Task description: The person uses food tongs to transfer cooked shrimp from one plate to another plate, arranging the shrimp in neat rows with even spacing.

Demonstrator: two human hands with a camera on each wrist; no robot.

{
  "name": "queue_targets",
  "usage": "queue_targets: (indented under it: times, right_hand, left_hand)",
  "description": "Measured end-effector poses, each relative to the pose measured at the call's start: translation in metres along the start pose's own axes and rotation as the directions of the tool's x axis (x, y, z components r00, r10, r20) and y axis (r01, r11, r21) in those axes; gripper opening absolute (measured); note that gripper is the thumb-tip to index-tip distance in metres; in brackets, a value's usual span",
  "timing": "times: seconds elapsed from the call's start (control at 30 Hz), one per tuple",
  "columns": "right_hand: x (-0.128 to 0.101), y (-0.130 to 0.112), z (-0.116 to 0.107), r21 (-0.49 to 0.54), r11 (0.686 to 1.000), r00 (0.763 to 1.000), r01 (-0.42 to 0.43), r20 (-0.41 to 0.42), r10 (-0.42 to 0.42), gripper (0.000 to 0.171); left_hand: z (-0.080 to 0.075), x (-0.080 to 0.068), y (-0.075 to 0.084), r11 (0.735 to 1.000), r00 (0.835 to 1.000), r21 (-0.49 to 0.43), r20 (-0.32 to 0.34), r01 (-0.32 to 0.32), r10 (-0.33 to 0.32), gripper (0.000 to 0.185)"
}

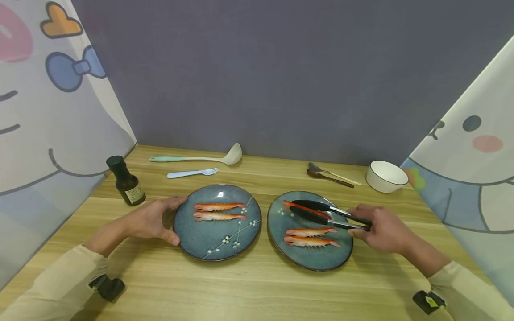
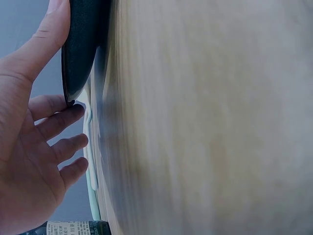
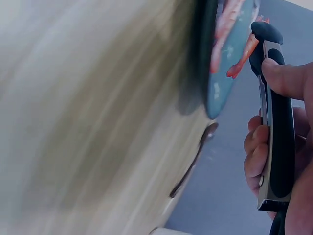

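Note:
My left hand (image 1: pixel 150 218) rests at the left rim of a blue-grey plate (image 1: pixel 218 247), thumb and index finger spread along its edge. Two shrimp (image 1: pixel 219 216) lie side by side on that plate. In the left wrist view the thumb (image 2: pixel 41 41) touches the rim, while the other fingers are loosely extended. My right hand (image 1: pixel 383 229) grips black-and-steel tongs (image 1: pixel 341 218) by the handles. Their black tips straddle a shrimp (image 1: pixel 287 203) at the back of the second blue-grey plate (image 1: pixel 317 263). Two more shrimp (image 1: pixel 311 241) lie nearer its front.
A dark bottle (image 1: pixel 126 183) stands left of the left hand. Behind the plates lie a ladle (image 1: pixel 233 155), a pale blue fork (image 1: pixel 192 173) and two small spoons (image 1: pixel 331 177). At the back right is a white bowl (image 1: pixel 386 178). A dark grey panel (image 1: pixel 261 80) closes the back.

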State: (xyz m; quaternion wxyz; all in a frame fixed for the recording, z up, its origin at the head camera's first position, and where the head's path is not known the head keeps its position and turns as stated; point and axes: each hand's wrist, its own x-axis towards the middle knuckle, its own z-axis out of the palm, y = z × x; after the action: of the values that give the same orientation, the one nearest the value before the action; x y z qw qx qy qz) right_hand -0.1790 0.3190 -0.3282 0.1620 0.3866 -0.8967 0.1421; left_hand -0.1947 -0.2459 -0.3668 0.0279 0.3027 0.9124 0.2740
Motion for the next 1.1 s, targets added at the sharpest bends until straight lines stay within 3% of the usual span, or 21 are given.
queue_targets:
  times: [0.27,0.53,0.67,0.9,1.1]
  right_hand:
    - [0.032,-0.020,-0.003,0.014,0.999,0.999,0.038,-0.013,-0.037,0.042]
    - [0.069,-0.055,0.012,0.093,0.995,0.993,0.022,0.115,-0.033,0.043]
    - [0.087,-0.072,0.022,0.095,0.995,0.987,0.045,0.152,-0.059,0.045]
    - [0.108,-0.098,0.036,0.088,0.996,0.964,-0.009,0.266,-0.015,0.046]
    - [0.119,-0.113,0.051,0.050,0.999,0.954,-0.018,0.299,0.003,0.048]
  left_hand:
    - [0.000,0.001,-0.001,1.000,1.000,-0.008,0.004,0.012,-0.012,0.115]
    - [-0.001,0.001,0.000,1.000,1.000,-0.010,0.005,0.017,-0.017,0.115]
    - [0.000,0.001,0.002,1.000,1.000,-0.008,0.008,0.015,-0.015,0.115]
    - [-0.001,0.001,0.002,1.000,1.000,-0.006,0.012,0.020,-0.020,0.115]
    - [0.000,0.000,-0.001,1.000,1.000,-0.006,0.009,0.023,-0.023,0.115]
